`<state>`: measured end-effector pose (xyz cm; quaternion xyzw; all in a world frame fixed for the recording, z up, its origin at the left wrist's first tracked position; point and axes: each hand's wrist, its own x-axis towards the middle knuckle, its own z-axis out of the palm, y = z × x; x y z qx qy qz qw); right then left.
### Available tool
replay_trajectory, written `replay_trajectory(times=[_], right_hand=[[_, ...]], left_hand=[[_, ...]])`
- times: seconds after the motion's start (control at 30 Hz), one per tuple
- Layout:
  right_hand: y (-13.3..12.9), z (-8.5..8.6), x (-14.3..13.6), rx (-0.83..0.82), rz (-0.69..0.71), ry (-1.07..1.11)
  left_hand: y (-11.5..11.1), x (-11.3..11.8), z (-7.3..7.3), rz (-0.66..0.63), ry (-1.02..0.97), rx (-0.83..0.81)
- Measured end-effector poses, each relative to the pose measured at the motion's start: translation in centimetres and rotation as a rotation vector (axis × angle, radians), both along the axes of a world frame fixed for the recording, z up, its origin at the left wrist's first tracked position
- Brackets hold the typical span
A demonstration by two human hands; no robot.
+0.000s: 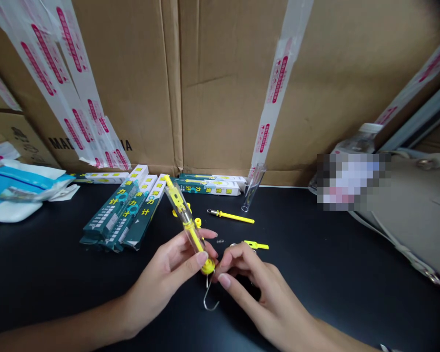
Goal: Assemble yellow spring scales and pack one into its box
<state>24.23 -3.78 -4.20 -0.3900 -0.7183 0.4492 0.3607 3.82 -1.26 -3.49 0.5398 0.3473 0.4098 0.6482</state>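
Note:
My left hand (179,259) is wrapped around a spring scale (196,237), a clear tube with a yellow rod inside. It is tilted, its yellow end cap (208,267) low and toward me, and a yellow strip sticks out of the upper end. Close beside that cap, the bent thumb and fingers of my right hand (247,278) pinch at the top of a metal hook (210,307). The hook's curved end hangs below the cap. Fingertips partly hide where hook and cap meet. A small coil spring (220,241) lies just beyond my fingers.
Beyond my hands lie a yellow rod with a spring (231,216), a yellow strip (256,245) and yellow caps (198,222). A clear tube (253,188) stands upright. Green-and-white boxes (128,210) lie left. A bottle (359,139) and bag (414,210) are right; cardboard (220,98) stands behind.

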Motion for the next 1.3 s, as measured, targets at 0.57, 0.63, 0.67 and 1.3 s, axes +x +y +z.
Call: replay_trajectory(times=[0.57,0.63,0.67,1.3], right_hand=[[3.4,-0.3,1.6,0.101,-0.235,-0.040],[4.0,0.1,1.4,0.164,-0.230,-0.097],[4.4,0.3,1.1,0.211,-0.221,-0.147],[13.6,0.6,-5.7,0.477,-0.116,-0.392]], left_hand=[[0.7,-2.8,0.3,-0.011,0.004,-0.171],[0.8,-2.7,0.0,-0.009,0.008,-0.165],[0.9,-2.7,-0.1,-0.010,0.011,-0.159],[-0.2,-2.5,-0.1,0.062,0.532,0.216]])
